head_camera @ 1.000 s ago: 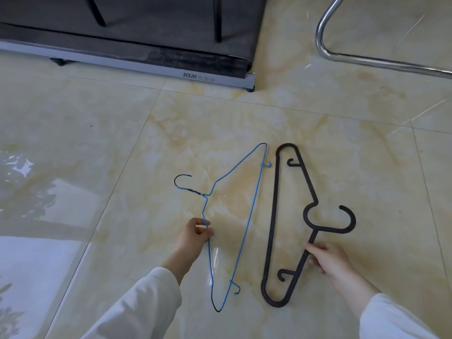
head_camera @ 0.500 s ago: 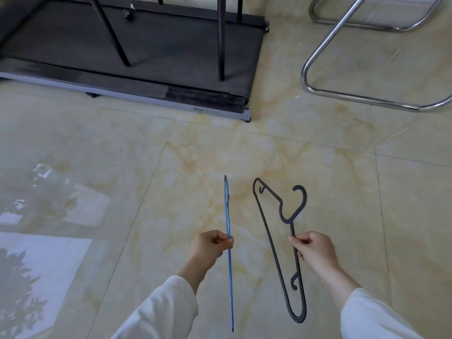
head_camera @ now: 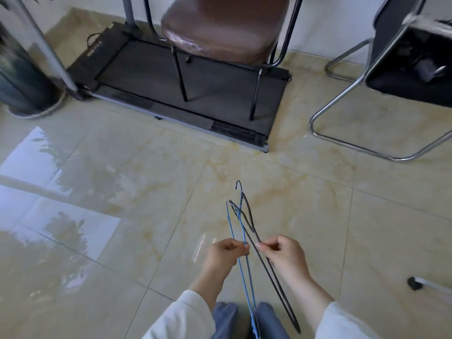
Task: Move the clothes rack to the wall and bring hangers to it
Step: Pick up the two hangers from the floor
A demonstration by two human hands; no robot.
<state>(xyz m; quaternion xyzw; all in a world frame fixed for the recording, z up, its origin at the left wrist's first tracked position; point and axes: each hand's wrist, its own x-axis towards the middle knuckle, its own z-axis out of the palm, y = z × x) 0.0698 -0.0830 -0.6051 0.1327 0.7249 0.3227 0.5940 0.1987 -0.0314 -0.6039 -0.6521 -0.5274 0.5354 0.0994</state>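
Left hand [head_camera: 223, 256] pinches blue hanger [head_camera: 241, 265]; right hand [head_camera: 285, 256] pinches black hanger [head_camera: 270, 267]. Hangers lifted above floor [head_camera: 122, 216], tops crossing.

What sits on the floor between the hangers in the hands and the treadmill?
Nothing: in the head view only bare marble floor tile lies between the blue hanger, black hanger and the treadmill.

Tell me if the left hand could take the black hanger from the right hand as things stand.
Probably not yet: the left hand is already pinched shut on the blue hanger. The black hanger, held in the right hand, lies right beside it, so nothing else blocks.
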